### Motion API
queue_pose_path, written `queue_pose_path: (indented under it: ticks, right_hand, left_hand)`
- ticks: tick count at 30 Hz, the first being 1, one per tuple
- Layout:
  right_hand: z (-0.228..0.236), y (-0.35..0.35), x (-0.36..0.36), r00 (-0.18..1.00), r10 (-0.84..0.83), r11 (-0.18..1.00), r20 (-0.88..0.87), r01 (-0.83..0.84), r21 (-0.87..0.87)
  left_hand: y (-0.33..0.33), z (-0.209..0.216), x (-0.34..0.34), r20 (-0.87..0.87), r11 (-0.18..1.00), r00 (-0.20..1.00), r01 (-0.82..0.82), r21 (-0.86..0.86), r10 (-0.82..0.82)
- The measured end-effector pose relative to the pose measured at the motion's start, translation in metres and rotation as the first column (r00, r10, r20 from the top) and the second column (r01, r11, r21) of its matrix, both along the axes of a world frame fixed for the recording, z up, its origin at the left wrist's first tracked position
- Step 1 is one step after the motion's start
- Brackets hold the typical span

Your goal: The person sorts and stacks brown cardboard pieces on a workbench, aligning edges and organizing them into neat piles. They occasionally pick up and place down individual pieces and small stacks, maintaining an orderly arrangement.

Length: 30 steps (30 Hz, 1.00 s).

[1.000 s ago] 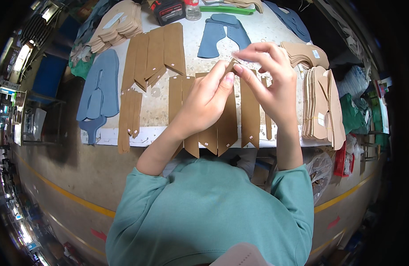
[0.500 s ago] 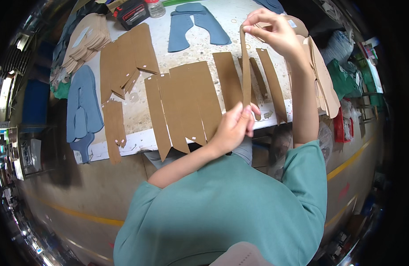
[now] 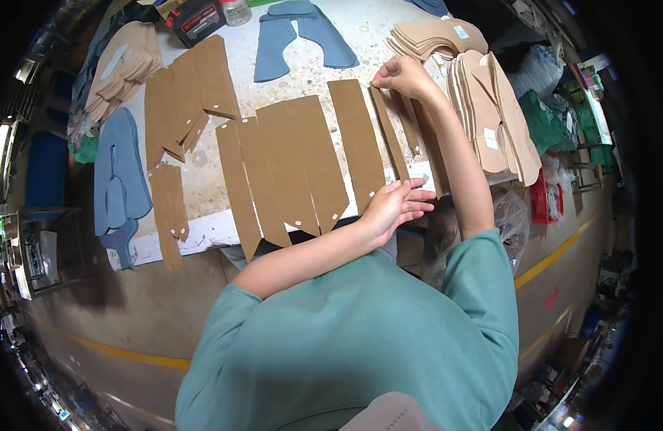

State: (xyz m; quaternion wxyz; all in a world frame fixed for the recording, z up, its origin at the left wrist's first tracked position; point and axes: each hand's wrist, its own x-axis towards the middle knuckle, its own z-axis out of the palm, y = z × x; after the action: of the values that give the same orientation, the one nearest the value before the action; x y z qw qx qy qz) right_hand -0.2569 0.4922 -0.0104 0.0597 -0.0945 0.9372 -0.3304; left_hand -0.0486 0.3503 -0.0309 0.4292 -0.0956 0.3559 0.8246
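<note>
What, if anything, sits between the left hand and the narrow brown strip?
Nothing visible: the near end of the strip lies at the left hand, while the right hand pinches the far end.

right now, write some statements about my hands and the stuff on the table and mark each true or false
1. The right hand is at the far end of a narrow brown strip. True.
2. The left hand rests on the black and red case. False: the left hand is by the strip's near end.
3. An arched blue piece lies farther from the person than the strip. True.
4. The red basket stands left of the table. False: the red basket is right of the table.
5. A white label shows on the beige stack at the right. True.
</note>
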Motion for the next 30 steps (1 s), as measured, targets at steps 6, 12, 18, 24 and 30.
queue_pose_path:
  ticks: [6, 12, 18, 24, 30]
  right_hand:
    - [-0.002, -0.003, 0.002, 0.999, 0.034, 0.998, -0.010, -0.034, 0.055]
    - [0.009, -0.009, 0.043, 0.865, 0.032, 0.971, -0.500, 0.092, 0.222]
    - [0.009, -0.026, 0.118, 0.945, -0.086, 0.960, -0.316, 0.163, 0.226]
    - [-0.016, -0.050, 0.103, 0.889, -0.152, 0.926, -0.431, 0.281, 0.253]
    - [-0.003, -0.059, 0.111, 0.875, -0.165, 0.902, -0.455, 0.320, 0.288]
  left_hand:
    - [-0.009, 0.009, 0.007, 0.034, 0.945, 0.946, 0.318, 0.071, -0.321]
    - [-0.065, 0.029, 0.024, -0.457, 0.876, 0.753, 0.457, -0.151, -0.472]
    - [-0.141, 0.050, 0.030, -0.605, 0.963, 0.792, -0.089, -0.253, -0.086]
    - [-0.168, 0.038, 0.034, -0.850, 0.693, 0.506, -0.666, -0.275, 0.149]
    - [-0.228, 0.027, 0.034, -0.889, 0.354, 0.381, -0.892, -0.281, 0.255]
